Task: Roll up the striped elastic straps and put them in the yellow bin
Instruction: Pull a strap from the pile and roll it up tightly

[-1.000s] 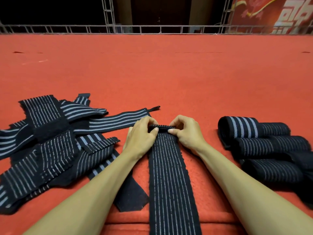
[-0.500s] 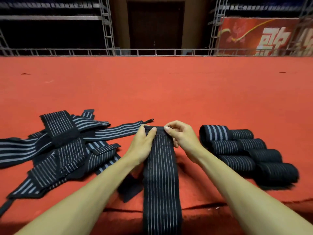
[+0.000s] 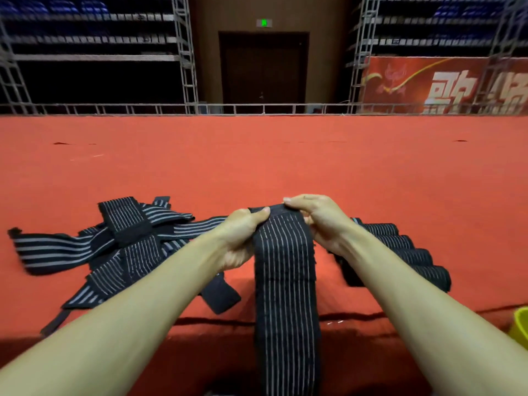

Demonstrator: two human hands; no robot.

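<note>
left hand [image 3: 240, 238] and right hand [image 3: 321, 221] bare — forearms [image 3: 128, 318] bare too, nails short and plain.

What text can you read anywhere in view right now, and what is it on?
"歌" (probably): large white character on the red banner at back right; the next one is cut by the frame edge.
Too small to read: the green sign above the door.
No text visible on the striped strap or the yellow bin.

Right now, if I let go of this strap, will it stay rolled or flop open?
Likely floppy: the strap hangs limp past the carpet. The started roll would probably loosen, since only the left hand and right hand pinch it. The finished rolls keep their shape, so tight winding may hold.
</note>
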